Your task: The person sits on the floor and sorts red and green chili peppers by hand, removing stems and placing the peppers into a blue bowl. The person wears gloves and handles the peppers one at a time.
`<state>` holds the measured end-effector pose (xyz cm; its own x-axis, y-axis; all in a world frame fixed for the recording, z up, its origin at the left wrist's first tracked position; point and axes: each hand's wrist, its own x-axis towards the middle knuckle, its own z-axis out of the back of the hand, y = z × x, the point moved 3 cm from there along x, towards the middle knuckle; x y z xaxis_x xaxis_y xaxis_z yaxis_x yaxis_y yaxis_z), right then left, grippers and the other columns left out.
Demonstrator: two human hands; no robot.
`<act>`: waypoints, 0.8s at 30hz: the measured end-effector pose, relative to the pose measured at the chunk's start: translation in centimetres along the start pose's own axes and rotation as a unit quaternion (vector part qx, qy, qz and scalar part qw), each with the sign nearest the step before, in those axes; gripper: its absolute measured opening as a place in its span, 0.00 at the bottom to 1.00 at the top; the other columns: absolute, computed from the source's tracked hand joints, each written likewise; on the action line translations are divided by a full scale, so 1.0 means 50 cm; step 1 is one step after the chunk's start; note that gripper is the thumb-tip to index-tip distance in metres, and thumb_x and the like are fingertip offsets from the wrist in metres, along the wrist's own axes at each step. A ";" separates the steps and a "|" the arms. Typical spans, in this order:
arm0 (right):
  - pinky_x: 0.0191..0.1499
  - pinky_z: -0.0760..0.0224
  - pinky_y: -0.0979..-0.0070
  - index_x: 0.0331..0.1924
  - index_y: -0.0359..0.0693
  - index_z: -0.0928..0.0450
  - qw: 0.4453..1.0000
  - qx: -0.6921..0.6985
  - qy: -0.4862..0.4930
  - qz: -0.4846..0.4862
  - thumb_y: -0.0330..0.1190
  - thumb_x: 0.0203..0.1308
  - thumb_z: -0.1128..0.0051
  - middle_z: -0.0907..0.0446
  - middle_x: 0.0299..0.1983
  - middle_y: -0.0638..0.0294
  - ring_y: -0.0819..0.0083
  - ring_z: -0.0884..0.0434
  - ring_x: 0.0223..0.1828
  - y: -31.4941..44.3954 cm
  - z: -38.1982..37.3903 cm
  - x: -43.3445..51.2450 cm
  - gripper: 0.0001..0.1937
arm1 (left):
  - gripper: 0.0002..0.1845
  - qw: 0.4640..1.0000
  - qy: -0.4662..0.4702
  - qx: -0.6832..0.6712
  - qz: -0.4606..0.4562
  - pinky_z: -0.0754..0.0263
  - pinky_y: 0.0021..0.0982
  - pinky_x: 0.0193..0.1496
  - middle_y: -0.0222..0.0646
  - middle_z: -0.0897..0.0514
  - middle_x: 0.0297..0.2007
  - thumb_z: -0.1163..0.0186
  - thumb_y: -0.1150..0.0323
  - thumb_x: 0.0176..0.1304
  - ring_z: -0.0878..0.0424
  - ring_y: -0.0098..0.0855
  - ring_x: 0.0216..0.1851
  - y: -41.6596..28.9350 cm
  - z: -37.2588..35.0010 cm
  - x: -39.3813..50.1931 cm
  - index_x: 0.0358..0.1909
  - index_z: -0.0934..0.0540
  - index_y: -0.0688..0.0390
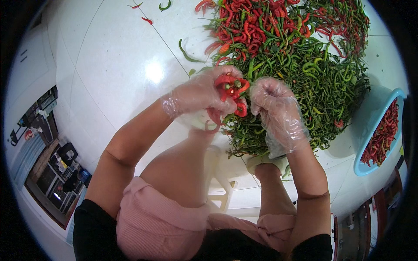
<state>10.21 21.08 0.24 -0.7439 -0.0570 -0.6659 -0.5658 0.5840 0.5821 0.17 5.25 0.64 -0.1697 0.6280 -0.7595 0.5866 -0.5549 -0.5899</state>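
My left hand (209,89), in a clear plastic glove, is closed around several red chili peppers (231,85); green stem ends show among them and a red tip hangs below the palm. Close by on the right, my right hand (272,94), gloved the same way, has its fingers curled in. Whether it pinches anything is hidden. Beyond both hands, a heap of red chili peppers (254,26) lies on the white tiled floor. A larger pile of green chili peppers with stalks (313,84) spreads behind and beside my right hand.
A light blue plastic basin (359,160) holding red chili peppers stands at the right. One long green chili (187,53) and a small red chili (147,21) lie loose on the tiles. My legs and a pale plastic stool (222,192) are below my hands.
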 end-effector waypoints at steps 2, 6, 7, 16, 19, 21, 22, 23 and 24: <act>0.31 0.35 0.82 0.33 0.39 0.29 0.999 -0.002 -0.049 -0.006 0.24 0.65 0.49 0.29 0.26 0.67 0.79 0.30 0.26 -0.008 -0.002 -0.001 0.03 | 0.32 1.000 0.012 -0.004 0.011 0.21 0.25 0.39 0.31 0.19 0.39 0.29 0.77 0.46 0.21 0.19 0.35 0.011 0.003 0.002 0.56 0.29 0.59; 0.32 0.32 0.80 0.33 0.40 0.31 0.993 -0.074 -0.088 0.014 0.25 0.66 0.50 0.30 0.26 0.68 0.80 0.29 0.27 -0.013 -0.006 -0.004 0.05 | 0.31 0.997 -0.003 -0.040 0.061 0.23 0.25 0.36 0.28 0.20 0.35 0.28 0.81 0.44 0.22 0.20 0.33 0.022 0.001 0.000 0.53 0.27 0.59; 0.33 0.32 0.79 0.33 0.40 0.31 0.991 -0.088 -0.093 0.026 0.24 0.66 0.50 0.30 0.27 0.68 0.80 0.29 0.27 -0.012 -0.008 -0.004 0.05 | 0.31 0.995 -0.012 -0.078 0.063 0.22 0.25 0.37 0.30 0.19 0.36 0.28 0.79 0.45 0.22 0.20 0.33 0.022 0.003 0.000 0.54 0.28 0.60; 0.35 0.29 0.68 0.35 0.36 0.24 0.879 -0.377 -0.010 0.291 0.19 0.53 0.43 0.25 0.25 0.54 0.59 0.23 0.29 0.005 -0.031 0.001 0.06 | 0.31 0.997 -0.074 0.027 -0.012 0.22 0.26 0.39 0.33 0.19 0.38 0.27 0.72 0.46 0.21 0.21 0.38 0.033 0.019 -0.001 0.53 0.29 0.63; 0.35 0.29 0.66 0.35 0.36 0.21 0.876 -0.374 0.044 0.301 0.19 0.52 0.41 0.24 0.25 0.53 0.56 0.23 0.29 0.014 -0.037 0.000 0.07 | 0.30 0.997 -0.056 0.011 0.050 0.25 0.27 0.50 0.26 0.20 0.42 0.26 0.74 0.44 0.23 0.22 0.47 0.019 0.015 -0.011 0.52 0.26 0.56; 0.34 0.30 0.68 0.34 0.36 0.20 0.884 -0.346 0.072 0.308 0.19 0.52 0.40 0.24 0.25 0.53 0.56 0.23 0.27 0.011 -0.029 0.004 0.06 | 0.28 0.999 -0.029 0.032 0.017 0.25 0.27 0.50 0.25 0.21 0.41 0.26 0.74 0.45 0.23 0.22 0.46 0.019 0.009 -0.016 0.50 0.26 0.56; 0.32 0.31 0.72 0.32 0.36 0.19 0.904 -0.357 0.092 0.216 0.21 0.54 0.38 0.22 0.24 0.58 0.64 0.24 0.25 0.013 -0.027 0.002 0.03 | 0.27 0.999 -0.017 0.043 0.001 0.25 0.27 0.49 0.25 0.21 0.40 0.26 0.74 0.45 0.23 0.22 0.46 0.019 0.007 -0.019 0.49 0.26 0.56; 0.31 0.31 0.73 0.32 0.36 0.19 0.941 -0.295 0.098 0.132 0.22 0.54 0.38 0.22 0.25 0.61 0.67 0.24 0.24 0.011 -0.026 0.000 0.02 | 0.27 0.999 0.005 0.034 -0.016 0.25 0.27 0.49 0.25 0.22 0.40 0.26 0.74 0.45 0.23 0.22 0.45 0.019 0.004 -0.023 0.48 0.26 0.56; 0.31 0.32 0.75 0.31 0.36 0.19 0.967 -0.230 0.101 0.046 0.23 0.55 0.37 0.21 0.26 0.63 0.69 0.25 0.24 0.008 -0.023 -0.006 0.01 | 0.26 0.999 0.030 0.026 -0.035 0.25 0.26 0.49 0.25 0.22 0.39 0.26 0.74 0.45 0.24 0.21 0.45 0.016 -0.001 -0.025 0.46 0.26 0.56</act>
<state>9.81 20.39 1.22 -0.8264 -0.2057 -0.5241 -0.5579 0.1747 0.8113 0.91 4.06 1.12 -0.1611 0.6966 -0.6992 0.5333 -0.5346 -0.6556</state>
